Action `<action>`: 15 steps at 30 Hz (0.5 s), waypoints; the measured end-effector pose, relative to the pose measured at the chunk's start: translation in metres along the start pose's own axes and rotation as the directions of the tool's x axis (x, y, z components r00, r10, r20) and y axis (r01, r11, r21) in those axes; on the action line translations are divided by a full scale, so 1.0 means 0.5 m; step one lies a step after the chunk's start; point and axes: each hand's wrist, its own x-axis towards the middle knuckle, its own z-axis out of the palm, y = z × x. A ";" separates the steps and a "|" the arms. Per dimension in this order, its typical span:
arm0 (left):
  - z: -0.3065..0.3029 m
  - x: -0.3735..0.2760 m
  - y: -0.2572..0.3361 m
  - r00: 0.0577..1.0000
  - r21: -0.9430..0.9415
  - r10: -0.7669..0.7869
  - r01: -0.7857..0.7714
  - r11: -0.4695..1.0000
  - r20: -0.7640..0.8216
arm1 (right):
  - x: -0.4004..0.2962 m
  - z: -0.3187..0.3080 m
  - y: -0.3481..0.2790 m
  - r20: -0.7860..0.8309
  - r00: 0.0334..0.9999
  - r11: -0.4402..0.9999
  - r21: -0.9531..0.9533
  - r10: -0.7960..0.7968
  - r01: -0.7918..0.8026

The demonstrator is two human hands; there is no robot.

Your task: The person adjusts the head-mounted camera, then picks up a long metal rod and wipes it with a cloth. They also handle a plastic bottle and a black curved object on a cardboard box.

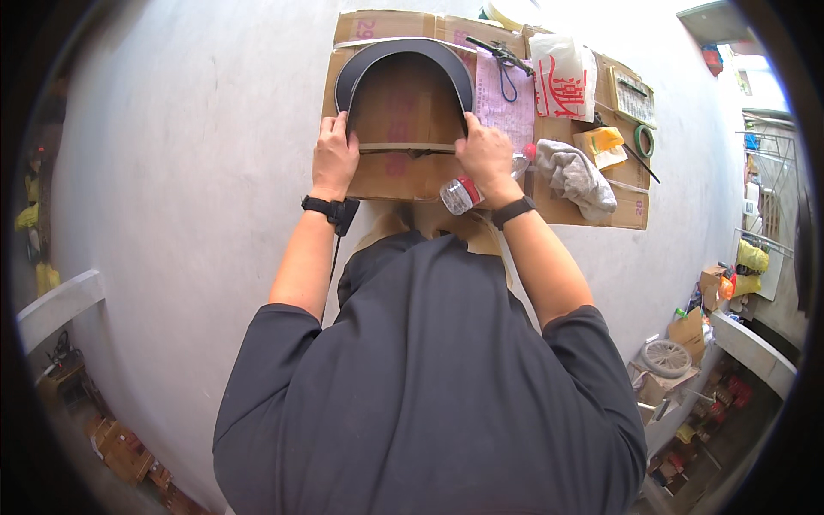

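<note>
A dark, curved U-shaped band, which looks like a sun visor, arches over flattened cardboard. Its left end is between the fingers and thumb of my left hand. At the right end, my right hand grips it the same way. Under and beside my right wrist lies a clear plastic bottle with a red label and a red cap, partly hidden by the hand. A grey cloth rests crumpled to the right. Beyond my right hand lies a pink printed sheet, with a blue cord loop on it.
The cardboard also holds a white plastic bag with red print, a yellow packet, a green tape roll and a pad with a pen. Boxes and a wheel stand at the far right.
</note>
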 end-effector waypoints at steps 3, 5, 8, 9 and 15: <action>-0.012 -0.001 0.059 0.999 -0.210 -0.019 0.025 0.977 0.031 | -0.013 -0.012 -0.052 -0.007 0.999 0.995 0.083 0.054 -0.053; -0.016 -0.019 0.086 0.996 -0.265 -0.065 0.080 0.961 0.066 | -0.031 -0.035 -0.074 0.033 0.997 0.984 0.161 0.073 -0.077; -0.007 -0.032 0.097 0.994 -0.274 -0.077 0.095 0.957 0.079 | -0.045 -0.036 -0.076 0.105 0.990 0.974 0.199 0.090 -0.109; -0.002 -0.036 0.095 0.994 -0.274 -0.071 0.090 0.957 0.077 | -0.043 -0.031 -0.073 0.092 0.993 0.973 0.212 0.077 -0.095; 0.011 0.016 0.066 0.995 -0.260 -0.041 0.064 0.963 0.094 | -0.009 0.017 -0.057 -0.028 0.999 0.985 0.170 -0.032 0.036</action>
